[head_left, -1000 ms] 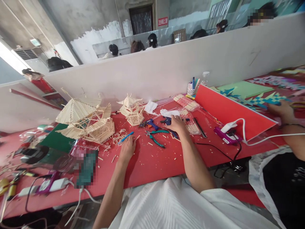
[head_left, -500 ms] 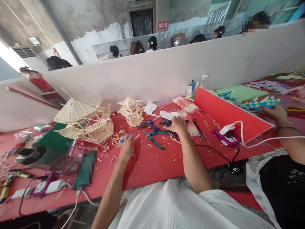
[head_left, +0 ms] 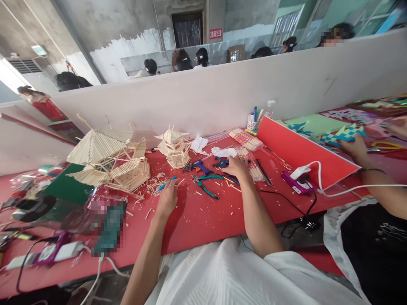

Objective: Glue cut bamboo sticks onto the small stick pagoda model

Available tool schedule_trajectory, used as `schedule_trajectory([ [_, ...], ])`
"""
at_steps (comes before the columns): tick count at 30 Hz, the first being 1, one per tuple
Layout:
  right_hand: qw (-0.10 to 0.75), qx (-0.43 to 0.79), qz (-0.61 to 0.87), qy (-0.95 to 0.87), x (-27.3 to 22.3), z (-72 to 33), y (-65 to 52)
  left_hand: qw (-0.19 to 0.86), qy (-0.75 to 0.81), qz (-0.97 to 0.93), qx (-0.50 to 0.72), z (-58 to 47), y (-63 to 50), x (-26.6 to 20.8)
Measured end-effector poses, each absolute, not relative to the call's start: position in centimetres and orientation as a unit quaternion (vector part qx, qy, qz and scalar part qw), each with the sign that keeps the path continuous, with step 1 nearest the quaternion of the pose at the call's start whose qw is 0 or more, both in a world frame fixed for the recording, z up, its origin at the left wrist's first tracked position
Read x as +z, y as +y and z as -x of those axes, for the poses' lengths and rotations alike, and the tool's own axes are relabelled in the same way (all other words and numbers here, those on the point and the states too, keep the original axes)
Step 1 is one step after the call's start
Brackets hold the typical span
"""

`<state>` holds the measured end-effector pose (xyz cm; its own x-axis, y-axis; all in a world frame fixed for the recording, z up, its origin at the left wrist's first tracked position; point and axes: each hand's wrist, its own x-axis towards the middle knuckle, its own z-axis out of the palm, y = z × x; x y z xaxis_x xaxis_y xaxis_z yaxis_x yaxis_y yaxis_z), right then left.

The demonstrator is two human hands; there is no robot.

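Observation:
My left hand point(head_left: 168, 197) is closed around a thin blue pen-like tool point(head_left: 164, 185), its tip pointing left over scattered stick offcuts point(head_left: 155, 184). My right hand point(head_left: 239, 167) curls over a dark blue glue gun point(head_left: 221, 162), whose body is partly hidden under the fingers. Between the hands lie open teal-handled pliers point(head_left: 208, 189). Another blue and black tool point(head_left: 200, 166) rests just behind them. A small pavilion model of wooden sticks point(head_left: 176, 148) stands beyond my left hand, and a larger stick pavilion point(head_left: 111, 159) leans at the left.
Stick packets point(head_left: 244, 140), white tissue point(head_left: 199, 144) and a pen holder point(head_left: 252, 123) lie toward the partition point(head_left: 190, 97). A red board point(head_left: 305, 152) and purple power strip point(head_left: 299, 184) are right, near a co-worker's hand point(head_left: 354, 148). A phone point(head_left: 110, 228) and bottle point(head_left: 54, 209) lie left.
The view has shifted slightly, so the scene sits a little further left. Both hands keep nearly the same place and hold. At the right, the co-worker's hands have moved slightly.

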<state>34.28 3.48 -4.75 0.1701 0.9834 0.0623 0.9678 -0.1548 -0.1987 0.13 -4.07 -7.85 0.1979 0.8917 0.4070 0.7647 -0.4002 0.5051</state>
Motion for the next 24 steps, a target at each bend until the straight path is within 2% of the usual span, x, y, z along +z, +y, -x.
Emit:
schedule_trajectory([
  [8, 0.136, 0.026, 0.740, -0.658, -3.6, -34.8, 3.8, 0.101, 0.511, -0.786, 0.333, 0.1, -3.8, -8.0],
  [18, 0.068, 0.044, 0.738, -0.670, -4.2, -35.1, 2.8, 0.106, 0.501, -0.791, 0.334, 0.1, -3.8, -8.3],
  [24, 0.076, 0.020, 0.727, -0.682, -3.9, -34.4, 2.5, 0.108, 0.504, -0.790, 0.331, 0.0, -3.9, -8.1],
])
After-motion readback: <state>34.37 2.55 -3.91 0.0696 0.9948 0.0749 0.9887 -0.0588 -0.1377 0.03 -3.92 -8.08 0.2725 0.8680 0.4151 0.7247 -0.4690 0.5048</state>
